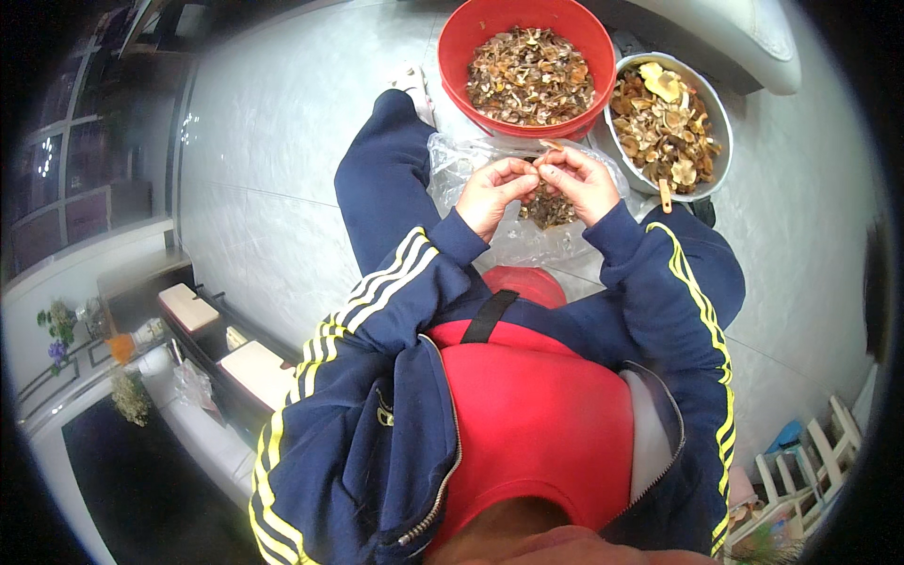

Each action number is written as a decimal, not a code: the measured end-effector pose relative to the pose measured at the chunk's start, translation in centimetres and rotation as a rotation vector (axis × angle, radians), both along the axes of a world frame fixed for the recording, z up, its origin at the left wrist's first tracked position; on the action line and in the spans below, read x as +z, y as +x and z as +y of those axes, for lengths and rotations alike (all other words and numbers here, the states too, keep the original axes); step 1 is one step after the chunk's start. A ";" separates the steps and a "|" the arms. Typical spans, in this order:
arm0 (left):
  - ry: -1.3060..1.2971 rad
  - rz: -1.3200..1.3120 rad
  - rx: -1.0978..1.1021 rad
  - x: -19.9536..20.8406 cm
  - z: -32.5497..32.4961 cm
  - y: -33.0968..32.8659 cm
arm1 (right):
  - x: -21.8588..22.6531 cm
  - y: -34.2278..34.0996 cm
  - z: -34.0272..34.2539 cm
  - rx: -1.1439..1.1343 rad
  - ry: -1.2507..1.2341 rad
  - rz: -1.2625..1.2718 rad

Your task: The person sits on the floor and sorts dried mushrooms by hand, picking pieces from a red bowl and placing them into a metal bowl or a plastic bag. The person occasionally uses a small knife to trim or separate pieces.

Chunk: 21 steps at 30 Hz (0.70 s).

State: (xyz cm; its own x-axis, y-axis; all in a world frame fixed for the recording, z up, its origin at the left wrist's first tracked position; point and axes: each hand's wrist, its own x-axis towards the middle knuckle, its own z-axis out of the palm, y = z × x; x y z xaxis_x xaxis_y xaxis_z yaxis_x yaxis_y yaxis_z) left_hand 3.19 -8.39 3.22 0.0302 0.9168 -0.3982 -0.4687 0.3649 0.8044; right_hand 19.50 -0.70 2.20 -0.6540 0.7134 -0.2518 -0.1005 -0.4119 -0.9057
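My left hand [493, 195] and my right hand [586, 185] meet above a clear plastic bag [452, 162], fingertips pinched together. A small brown mushroom [551, 145] pokes up from the fingers of my right hand. The left fingertips press against the same spot, where the fingers hide most of what is held. Beneath my hands, the bag holds a heap of small dark mushroom pieces [546, 211]. Just beyond stands a red bucket [455, 68], filled partway with brown mushrooms [532, 75]. To its right, a round metal pot [725, 141] holds larger tan mushrooms [664, 132], with a yellowish one on top.
My legs spread to either side of the bag on a grey tiled floor [264, 141]. A pale rounded piece of furniture [744, 42] stands behind the pot. White slatted racks [810, 471] are at the lower right. At the left are a low cabinet [254, 367] and plants [58, 325].
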 end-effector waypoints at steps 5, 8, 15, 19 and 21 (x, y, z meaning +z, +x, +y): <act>0.005 0.029 -0.012 0.3 -0.5 0.4 | -0.2 0.5 -0.1 -0.039 -0.028 0.051; -0.007 0.047 -0.022 0.2 -0.5 0.4 | 0.3 0.4 -0.5 -0.059 0.028 0.065; -0.074 0.001 -0.022 -0.9 -0.3 0.7 | 2.3 0.6 -0.8 -0.062 0.805 -0.177; -0.204 -0.103 0.006 -1.7 -0.2 0.9 | 1.7 0.7 -0.7 -0.119 0.653 -0.100; -0.159 0.025 -0.056 -2.1 -0.3 1.2 | 1.0 0.8 -0.6 -0.147 0.201 0.062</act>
State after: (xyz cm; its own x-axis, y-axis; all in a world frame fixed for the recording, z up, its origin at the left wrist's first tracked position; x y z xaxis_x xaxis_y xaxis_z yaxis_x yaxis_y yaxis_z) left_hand 4.38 -8.74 1.08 0.0676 0.8394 -0.5394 -0.4245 0.5134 0.7458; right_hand 20.28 -1.27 3.21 -0.5497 0.8334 -0.0575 -0.2040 -0.2007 -0.9582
